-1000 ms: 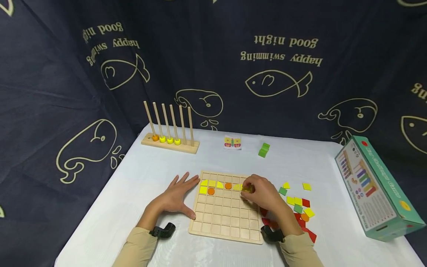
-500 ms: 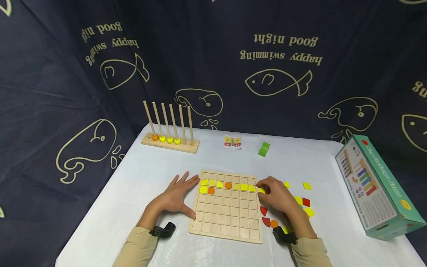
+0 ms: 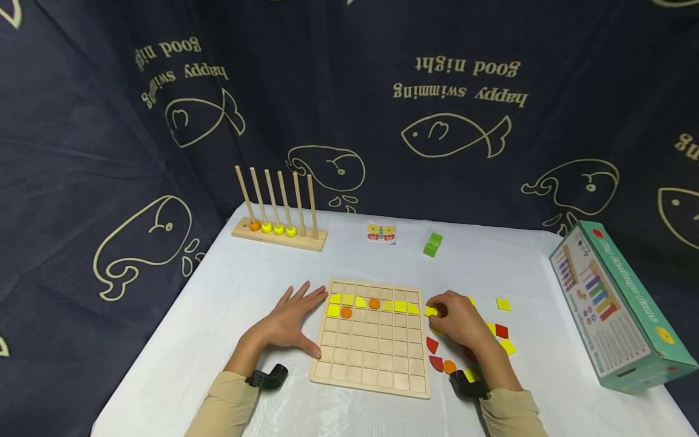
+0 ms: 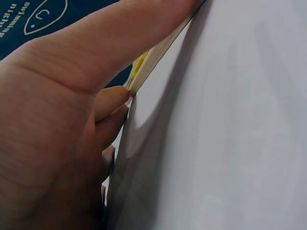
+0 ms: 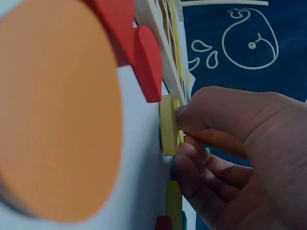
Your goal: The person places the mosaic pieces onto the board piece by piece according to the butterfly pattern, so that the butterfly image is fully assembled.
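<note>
My left hand [image 3: 288, 318] lies with fingers spread at the left side of the wooden grid board [image 3: 363, 367]; its thumb and index fingertip meet the edge. In the left wrist view, the thumb [image 4: 120, 33] reaches along the board's side. Just right of the board, my right hand [image 3: 461, 318] pinches a yellow tile [image 3: 431, 311] between thumb and fingers. This yellow tile [image 5: 168, 125] appears close over the table in the right wrist view. On the board, yellow tiles [image 3: 400, 306] and an orange disc [image 3: 374, 303] form a row, with another orange disc [image 3: 346, 312] below.
Red tiles [image 3: 435, 363], an orange disc [image 3: 449, 366] and several other tiles lie around my right forearm. Behind the board stand a peg rack [image 3: 284, 240], a pattern card [image 3: 380, 234] and green blocks [image 3: 432, 244]. A box [image 3: 617, 309] stands at the right.
My right hand has left the board's upper right cells, where yellow tiles now show, and moved right to a yellow tile beside the board. The left hand has stayed put.
</note>
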Action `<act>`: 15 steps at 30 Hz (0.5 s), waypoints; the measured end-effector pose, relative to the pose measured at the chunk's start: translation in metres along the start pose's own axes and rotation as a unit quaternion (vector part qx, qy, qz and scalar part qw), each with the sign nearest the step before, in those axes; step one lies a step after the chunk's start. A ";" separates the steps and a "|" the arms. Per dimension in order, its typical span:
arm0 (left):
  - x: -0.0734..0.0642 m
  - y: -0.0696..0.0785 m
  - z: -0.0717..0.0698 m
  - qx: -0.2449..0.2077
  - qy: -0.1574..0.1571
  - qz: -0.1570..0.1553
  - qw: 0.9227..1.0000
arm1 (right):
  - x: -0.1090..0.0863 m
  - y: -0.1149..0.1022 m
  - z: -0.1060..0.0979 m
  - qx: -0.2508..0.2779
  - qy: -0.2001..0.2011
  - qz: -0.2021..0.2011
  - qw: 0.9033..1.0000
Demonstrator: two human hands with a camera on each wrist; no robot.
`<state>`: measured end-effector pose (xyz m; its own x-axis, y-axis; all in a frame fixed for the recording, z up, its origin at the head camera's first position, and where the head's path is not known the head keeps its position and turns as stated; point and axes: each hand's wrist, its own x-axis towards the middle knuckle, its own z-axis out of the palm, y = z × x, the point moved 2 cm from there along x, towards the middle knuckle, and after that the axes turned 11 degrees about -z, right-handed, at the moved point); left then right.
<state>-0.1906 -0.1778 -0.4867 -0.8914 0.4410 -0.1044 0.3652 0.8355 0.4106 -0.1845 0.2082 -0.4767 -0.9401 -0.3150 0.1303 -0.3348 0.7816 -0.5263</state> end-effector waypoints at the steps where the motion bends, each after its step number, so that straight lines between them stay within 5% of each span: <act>1: 0.000 0.000 0.000 -0.001 -0.001 -0.001 1.000 | 0.000 0.000 0.000 0.001 0.003 0.000 1.000; 15: 0.001 -0.001 0.002 -0.003 0.002 0.000 1.000 | 0.006 -0.013 -0.003 0.006 0.024 -0.030 0.999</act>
<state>-0.1917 -0.1778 -0.4888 -0.8926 0.4392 -0.1015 0.3632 0.8340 0.4154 -0.1857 0.1978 -0.4670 -0.9207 -0.3336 0.2024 -0.3895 0.7559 -0.5262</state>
